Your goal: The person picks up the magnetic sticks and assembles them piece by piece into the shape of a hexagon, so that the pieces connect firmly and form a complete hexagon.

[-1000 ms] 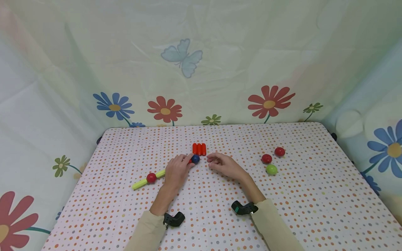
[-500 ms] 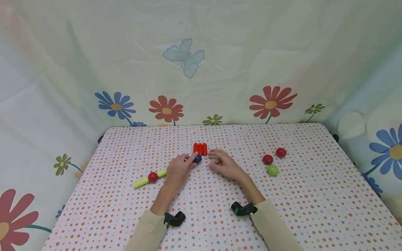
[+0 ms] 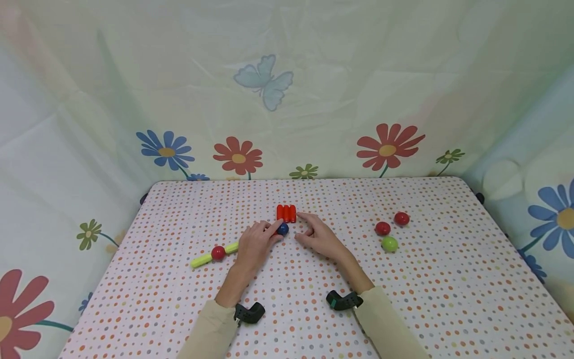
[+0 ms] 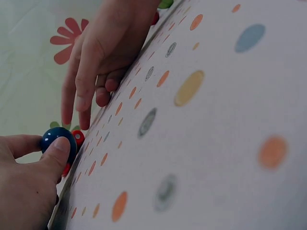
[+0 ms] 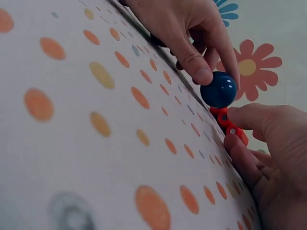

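Your left hand pinches the blue ball between thumb and index finger, just on your side of three red rods. Rods lie side by side, long axes pointing away from you. Your right hand, index finger extended, is ungripped, beside the rightmost rod; contact unclear.

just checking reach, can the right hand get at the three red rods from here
Probably yes: the right hand is close beside the red rods, with nothing visible in between, and looks free.
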Demonstrator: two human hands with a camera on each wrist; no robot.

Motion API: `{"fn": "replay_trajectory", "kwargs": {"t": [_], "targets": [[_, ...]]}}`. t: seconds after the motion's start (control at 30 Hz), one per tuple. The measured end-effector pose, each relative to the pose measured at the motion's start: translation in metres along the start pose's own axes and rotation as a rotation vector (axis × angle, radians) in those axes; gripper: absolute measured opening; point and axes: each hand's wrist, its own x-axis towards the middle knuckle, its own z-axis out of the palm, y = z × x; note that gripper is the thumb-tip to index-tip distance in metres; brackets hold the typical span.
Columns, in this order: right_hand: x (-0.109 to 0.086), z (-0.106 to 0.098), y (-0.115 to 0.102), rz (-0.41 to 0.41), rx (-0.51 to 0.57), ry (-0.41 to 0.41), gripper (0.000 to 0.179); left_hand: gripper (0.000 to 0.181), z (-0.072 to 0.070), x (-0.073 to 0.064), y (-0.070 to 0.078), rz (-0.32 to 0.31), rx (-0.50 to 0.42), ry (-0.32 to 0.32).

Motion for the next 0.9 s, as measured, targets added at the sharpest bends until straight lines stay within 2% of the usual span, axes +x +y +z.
{"fn": "replay_trajectory", "kwargs": {"t": [0.2,0.37,0.57,0.63,0.9], "targets": [[0.009,0.002,0.001,-0.015,-0.083,0.050,0.065,0.047,0.000,0.001,-0.002,0.012,0.011,0.022],[0.020,0.004,-0.002,-0.012,-0.250,0.068,0.068,0.045,0.000,0.002,-0.002,0.013,0.006,0.025],[0.029,0.006,-0.003,-0.019,-0.437,0.063,0.059,0.045,0.000,0.001,0.001,0.014,0.008,0.022],[0.030,0.006,-0.003,-0.016,-0.433,0.068,0.056,0.045,0.000,0.001,0.001,0.013,0.010,0.026],[0.030,0.006,0.001,0.058,-0.234,0.166,0.040,0.045,0.000,0.001,0.001,-0.004,0.004,0.007]]}}
